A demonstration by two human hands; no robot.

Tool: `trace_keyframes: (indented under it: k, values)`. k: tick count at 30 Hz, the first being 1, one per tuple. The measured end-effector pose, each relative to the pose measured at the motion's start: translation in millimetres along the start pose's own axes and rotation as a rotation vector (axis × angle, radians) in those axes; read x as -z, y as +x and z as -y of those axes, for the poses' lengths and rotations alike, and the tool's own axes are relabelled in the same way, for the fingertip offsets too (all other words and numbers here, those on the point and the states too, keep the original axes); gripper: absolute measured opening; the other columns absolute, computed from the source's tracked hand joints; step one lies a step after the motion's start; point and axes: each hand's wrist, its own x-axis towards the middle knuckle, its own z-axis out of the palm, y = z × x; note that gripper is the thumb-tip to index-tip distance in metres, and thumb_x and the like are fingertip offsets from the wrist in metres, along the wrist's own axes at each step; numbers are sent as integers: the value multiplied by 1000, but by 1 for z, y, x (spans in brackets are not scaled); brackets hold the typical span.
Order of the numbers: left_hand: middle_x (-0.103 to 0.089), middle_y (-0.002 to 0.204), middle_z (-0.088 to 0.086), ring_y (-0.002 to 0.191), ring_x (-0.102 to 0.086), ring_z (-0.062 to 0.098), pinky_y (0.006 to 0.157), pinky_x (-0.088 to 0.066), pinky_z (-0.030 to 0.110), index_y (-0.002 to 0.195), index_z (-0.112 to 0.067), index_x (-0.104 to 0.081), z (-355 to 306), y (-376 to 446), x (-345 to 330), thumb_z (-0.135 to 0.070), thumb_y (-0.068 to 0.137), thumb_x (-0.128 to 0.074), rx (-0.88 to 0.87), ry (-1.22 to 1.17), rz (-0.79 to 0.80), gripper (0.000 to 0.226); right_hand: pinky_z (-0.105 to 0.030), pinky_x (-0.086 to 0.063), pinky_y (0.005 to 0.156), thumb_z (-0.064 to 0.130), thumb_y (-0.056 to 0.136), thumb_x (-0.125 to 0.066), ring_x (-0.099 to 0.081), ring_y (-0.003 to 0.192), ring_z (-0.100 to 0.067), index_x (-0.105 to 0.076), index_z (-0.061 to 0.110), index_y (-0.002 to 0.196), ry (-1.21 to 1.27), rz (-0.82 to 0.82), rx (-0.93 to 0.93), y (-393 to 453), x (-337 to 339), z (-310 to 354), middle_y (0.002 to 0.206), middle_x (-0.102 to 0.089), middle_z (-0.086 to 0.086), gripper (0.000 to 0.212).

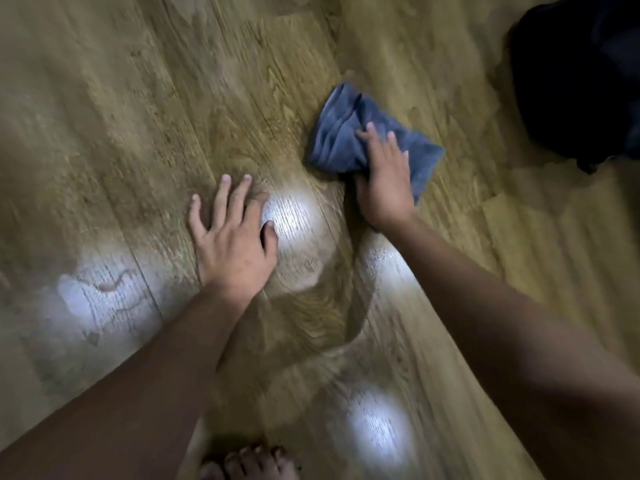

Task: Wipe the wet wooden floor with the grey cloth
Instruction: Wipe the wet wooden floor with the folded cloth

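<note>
Grey cloth sits bunched up on the wooden floor, right of center and a bit further out than both hands. Only one view here, the head cam looking straight down.

The right hand is on top of the cloth, fingers spread forward over it and pressing it flat, with the thumb side tucked at the near edge. Looks to me like a press-and-push grip rather than a real pinch, which makes sense for dragging a rag across wet boards. The left hand is flat on the bare floor, fingers splayed and holding nothing; my guess is it's just propping up body weight while the other arm reaches.

Shiny wet patches show near the left forearm, so there's probably plenty left to wipe on that side.

Hard to read: the whole frame is motion-blurred. A dark shape at top right is cut off and I can't tell what it is. Toes of a bare foot poke in at the bottom edge. Whether the right thumb actually curls under the cloth is hidden.
</note>
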Motion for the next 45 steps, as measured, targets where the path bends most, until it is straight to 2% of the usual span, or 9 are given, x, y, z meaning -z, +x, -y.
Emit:
trace_keyframes:
  k: [6, 10, 16, 20, 27, 31, 35, 39, 45]
  values:
    - [-40, 157, 0, 152, -23, 21, 119, -8, 55, 135, -23, -54, 1, 0, -2, -40, 93, -44, 15, -2, -10, 47, -57, -13, 120, 25, 88, -50, -12, 151, -29, -37, 22, 150, -86, 125, 184, -151, 0, -29, 161, -24, 4, 63]
    - [-43, 155, 0, 151, -25, 22, 120, -9, 55, 132, -21, -57, -1, 1, 1, -39, 92, -46, 25, -13, -15, 46, -61, -24, 115, 30, 84, -51, -20, 150, -28, -39, 19, 148, -77, 102, 84, -214, 10, -70, 159, -31, -1, 66]
    - [-41, 157, 1, 151, -24, 23, 120, -10, 56, 134, -20, -55, -4, 1, 5, -40, 93, -43, 30, 2, 20, 47, -59, -18, 118, 13, 83, -57, -23, 147, -36, -39, 15, 147, 26, -159, -332, -136, 6, -63, 159, -33, -7, 67]
    - [-39, 158, 1, 152, -21, 23, 120, -9, 56, 136, -20, -54, -5, 2, 5, -40, 94, -42, 35, 23, 38, 48, -56, -6, 120, 18, 88, -55, -14, 150, -30, -36, 22, 150, 42, -221, -491, -63, -4, -19, 161, -27, 3, 65]
    - [-38, 158, 0, 152, -20, 22, 119, -11, 56, 135, -21, -54, -4, 3, 6, -36, 89, -42, 34, 1, 45, 50, -55, -11, 121, 26, 88, -47, -11, 152, -28, -37, 25, 150, -80, 58, 156, -130, -27, 42, 162, -26, 5, 62]
    - [-49, 149, -1, 144, -34, 24, 115, -17, 55, 124, -21, -62, -5, 6, 13, -36, 90, -44, 51, -67, 29, 41, -55, -24, 115, 25, 81, -58, -21, 149, -28, -43, 23, 145, -168, 81, 251, -193, -21, -9, 158, -34, 4, 65]
    - [-54, 128, 3, 121, -42, 26, 101, -28, 63, 112, -25, -61, 24, 44, 22, -52, 87, -37, 91, 6, 45, 44, -55, -24, 116, 36, 82, -56, -26, 148, -26, -45, 23, 143, -81, 12, 42, -194, 3, -62, 157, -34, 5, 63]
    - [-28, 162, 4, 152, -16, 24, 107, -10, 75, 144, -31, -43, 64, 68, 21, -65, 92, -32, 208, 52, 81, 63, -53, -15, 120, 33, 83, -63, -21, 149, -30, -41, 23, 147, -63, -126, -276, -140, 5, -72, 160, -30, -3, 69]
    - [-19, 167, 3, 155, -7, 23, 113, -4, 73, 151, -30, -36, 67, 65, 12, -66, 96, -22, 158, 150, 57, 67, -56, -3, 120, 35, 89, -55, -9, 151, -30, -37, 32, 147, 88, -287, -681, -14, -3, -41, 163, -22, 5, 61]
